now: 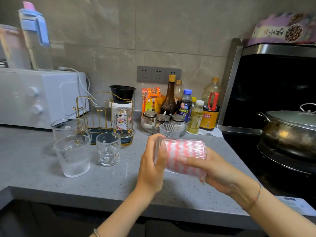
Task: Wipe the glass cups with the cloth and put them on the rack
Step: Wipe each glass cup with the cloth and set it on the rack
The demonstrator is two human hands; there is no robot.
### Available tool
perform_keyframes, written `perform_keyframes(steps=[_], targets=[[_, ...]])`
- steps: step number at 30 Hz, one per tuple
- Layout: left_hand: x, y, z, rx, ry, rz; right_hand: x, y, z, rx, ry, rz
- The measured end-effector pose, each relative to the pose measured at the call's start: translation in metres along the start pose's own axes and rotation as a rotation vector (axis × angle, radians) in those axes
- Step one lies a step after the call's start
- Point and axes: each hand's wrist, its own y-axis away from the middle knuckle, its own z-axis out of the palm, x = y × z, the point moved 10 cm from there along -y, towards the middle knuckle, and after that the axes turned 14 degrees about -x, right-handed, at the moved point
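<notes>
Left hand (152,161) curled round one end of a ribbed glass cup (184,146), held sideways above the surface (119,182). Right hand (213,170) grips the other end, fingers laid along the wall. Pink-and-white cloth (179,168) shows through the glass; inside or wrapped behind, cannot tell. Left of this, a second ribbed cup (73,156), small glass (108,148) and handled mug (68,127) stand before the gold wire rack (102,113), which carries one printed glass (124,122) upside down.
</notes>
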Motion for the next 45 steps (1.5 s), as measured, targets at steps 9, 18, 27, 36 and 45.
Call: perform_keyframes(steps=[9,18,27,36,45], targets=[[-0.019,0.001,0.017,-0.194,0.149,-0.315,-0.011,0.004,-0.014,0.085,0.226,-0.006],[-0.044,0.01,0.014,-0.176,0.293,-0.62,0.002,0.0,-0.004,0.015,0.316,0.044],[-0.006,0.0,0.002,-0.163,0.073,-0.175,0.011,-0.003,0.004,-0.069,-0.04,0.059],[-0.013,0.002,0.01,-0.28,0.032,-0.233,0.003,-0.003,0.002,-0.049,0.096,0.054],[-0.05,0.016,0.017,-0.233,0.346,-0.636,0.006,-0.001,-0.007,0.05,0.324,0.048]])
